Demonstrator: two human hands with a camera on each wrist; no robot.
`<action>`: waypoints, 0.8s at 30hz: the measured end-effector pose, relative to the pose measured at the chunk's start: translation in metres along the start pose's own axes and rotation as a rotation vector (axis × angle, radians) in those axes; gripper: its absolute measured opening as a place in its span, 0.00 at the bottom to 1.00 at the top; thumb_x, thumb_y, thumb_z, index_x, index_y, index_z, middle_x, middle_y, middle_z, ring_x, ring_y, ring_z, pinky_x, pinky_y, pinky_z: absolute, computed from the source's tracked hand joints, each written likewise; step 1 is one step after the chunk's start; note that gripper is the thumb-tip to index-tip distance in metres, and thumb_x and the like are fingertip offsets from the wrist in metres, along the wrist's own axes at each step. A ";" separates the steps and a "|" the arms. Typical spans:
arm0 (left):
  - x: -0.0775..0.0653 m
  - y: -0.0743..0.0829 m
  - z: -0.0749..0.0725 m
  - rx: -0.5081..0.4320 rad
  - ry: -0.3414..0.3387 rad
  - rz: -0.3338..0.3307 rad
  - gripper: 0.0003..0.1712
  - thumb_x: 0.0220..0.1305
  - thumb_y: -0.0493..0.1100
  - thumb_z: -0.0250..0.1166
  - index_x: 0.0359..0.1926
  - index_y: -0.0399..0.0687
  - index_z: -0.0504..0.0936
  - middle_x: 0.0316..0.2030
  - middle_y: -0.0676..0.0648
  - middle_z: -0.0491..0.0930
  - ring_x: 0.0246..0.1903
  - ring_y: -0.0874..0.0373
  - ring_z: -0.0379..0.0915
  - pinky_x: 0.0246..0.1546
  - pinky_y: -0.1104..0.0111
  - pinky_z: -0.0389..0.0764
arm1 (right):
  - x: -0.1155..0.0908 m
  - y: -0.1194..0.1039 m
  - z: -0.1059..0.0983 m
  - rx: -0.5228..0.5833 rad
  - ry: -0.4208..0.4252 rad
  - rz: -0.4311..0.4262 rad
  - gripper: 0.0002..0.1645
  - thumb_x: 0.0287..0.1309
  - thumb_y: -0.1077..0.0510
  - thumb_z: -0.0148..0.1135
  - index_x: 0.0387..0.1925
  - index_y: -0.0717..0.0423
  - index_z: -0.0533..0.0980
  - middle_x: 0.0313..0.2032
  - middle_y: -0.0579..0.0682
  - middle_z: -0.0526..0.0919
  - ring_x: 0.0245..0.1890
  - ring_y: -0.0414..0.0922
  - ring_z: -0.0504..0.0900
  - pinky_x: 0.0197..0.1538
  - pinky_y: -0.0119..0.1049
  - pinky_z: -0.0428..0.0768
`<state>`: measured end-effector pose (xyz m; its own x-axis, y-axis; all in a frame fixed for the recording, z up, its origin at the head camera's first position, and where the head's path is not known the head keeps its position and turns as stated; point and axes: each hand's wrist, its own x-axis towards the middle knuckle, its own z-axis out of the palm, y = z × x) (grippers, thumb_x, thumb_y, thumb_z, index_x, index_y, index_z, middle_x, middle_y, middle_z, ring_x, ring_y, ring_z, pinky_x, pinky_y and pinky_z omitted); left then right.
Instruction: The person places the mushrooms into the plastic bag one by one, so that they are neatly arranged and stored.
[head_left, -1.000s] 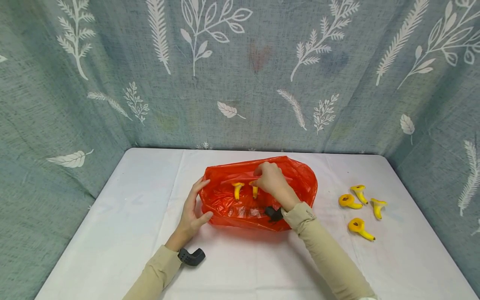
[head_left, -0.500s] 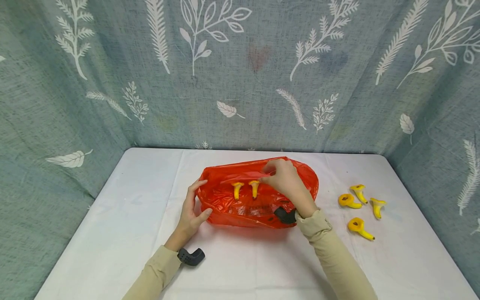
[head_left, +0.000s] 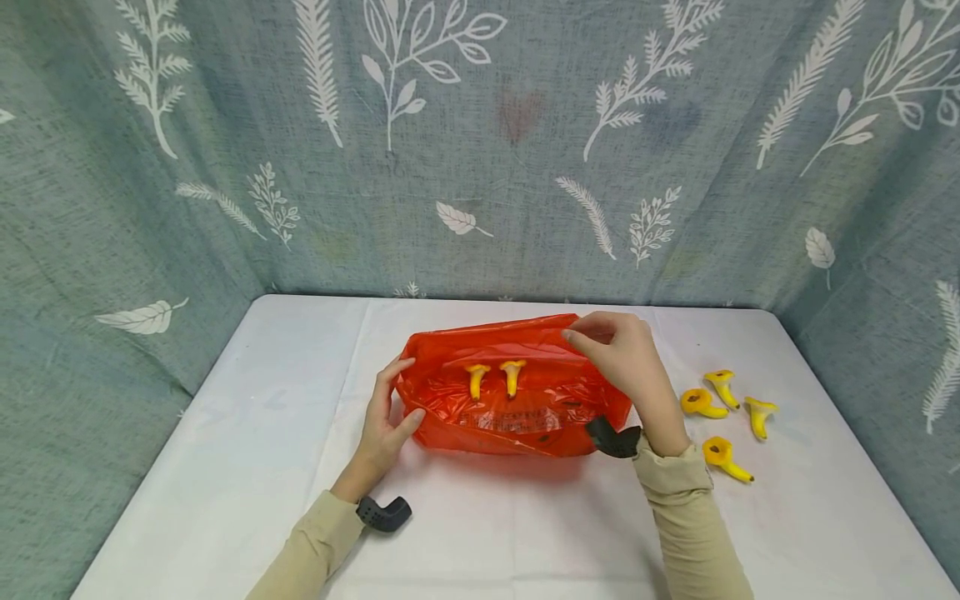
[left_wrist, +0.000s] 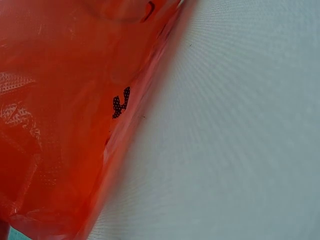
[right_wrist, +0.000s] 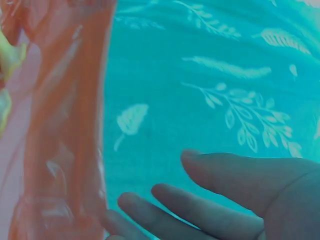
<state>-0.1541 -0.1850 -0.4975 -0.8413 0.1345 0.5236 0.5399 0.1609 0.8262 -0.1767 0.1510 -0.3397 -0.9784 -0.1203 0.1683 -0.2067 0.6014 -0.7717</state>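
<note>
A red plastic bag lies with its mouth open at the middle of the table. Inside it rest two yellow chanterelle mushrooms, side by side. My left hand holds the bag's left rim, fingertips over the edge and thumb at the front. Above the bag's right end, my right hand has loosely bent fingers with nothing between them. In the right wrist view its thumb stands apart from the fingers, beside the bag wall. The left wrist view shows the bag's side but no left hand.
Several more chanterelles lie on the white-covered table, right of the bag and close to my right forearm. A black curved wrist device sits by my left wrist, another by my right. Leaf-patterned curtains surround the table.
My right hand has let go of a chanterelle in the bag, then risen and moved right to the bag's right end. The left hand stays at the left rim.
</note>
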 end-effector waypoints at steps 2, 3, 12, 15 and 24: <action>0.000 0.001 0.000 -0.003 0.005 -0.006 0.39 0.59 0.37 0.62 0.71 0.48 0.62 0.72 0.45 0.60 0.72 0.51 0.50 0.66 0.32 0.50 | -0.003 0.003 -0.007 0.019 0.055 -0.005 0.14 0.62 0.51 0.67 0.42 0.56 0.86 0.38 0.53 0.88 0.39 0.49 0.85 0.43 0.45 0.82; 0.000 0.001 0.000 -0.006 0.007 -0.004 0.38 0.59 0.37 0.62 0.71 0.47 0.62 0.72 0.45 0.60 0.73 0.51 0.50 0.66 0.32 0.49 | -0.005 0.005 -0.011 0.026 0.085 -0.007 0.14 0.62 0.51 0.67 0.41 0.56 0.86 0.37 0.53 0.88 0.38 0.48 0.86 0.43 0.43 0.82; 0.001 0.000 -0.002 -0.018 0.008 0.034 0.39 0.59 0.35 0.62 0.72 0.46 0.61 0.71 0.42 0.61 0.73 0.50 0.51 0.68 0.36 0.45 | -0.013 0.033 -0.038 0.202 0.307 -0.083 0.12 0.62 0.58 0.66 0.41 0.64 0.85 0.36 0.59 0.87 0.32 0.40 0.87 0.38 0.27 0.83; 0.001 0.000 -0.002 -0.021 -0.001 0.031 0.41 0.59 0.34 0.62 0.73 0.47 0.61 0.72 0.43 0.60 0.73 0.50 0.50 0.69 0.38 0.45 | -0.015 0.046 -0.047 0.207 0.359 -0.097 0.11 0.62 0.60 0.66 0.41 0.65 0.84 0.35 0.57 0.87 0.31 0.38 0.87 0.38 0.26 0.83; 0.000 0.002 -0.002 -0.034 -0.005 0.037 0.42 0.58 0.34 0.63 0.74 0.43 0.59 0.72 0.39 0.58 0.73 0.50 0.50 0.67 0.34 0.45 | -0.020 0.083 -0.070 0.058 0.361 -0.034 0.13 0.63 0.56 0.66 0.43 0.61 0.85 0.37 0.52 0.88 0.33 0.31 0.83 0.40 0.20 0.79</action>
<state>-0.1530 -0.1864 -0.4958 -0.8208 0.1442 0.5527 0.5691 0.1226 0.8131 -0.1741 0.2586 -0.3647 -0.9071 0.1533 0.3919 -0.2491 0.5550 -0.7937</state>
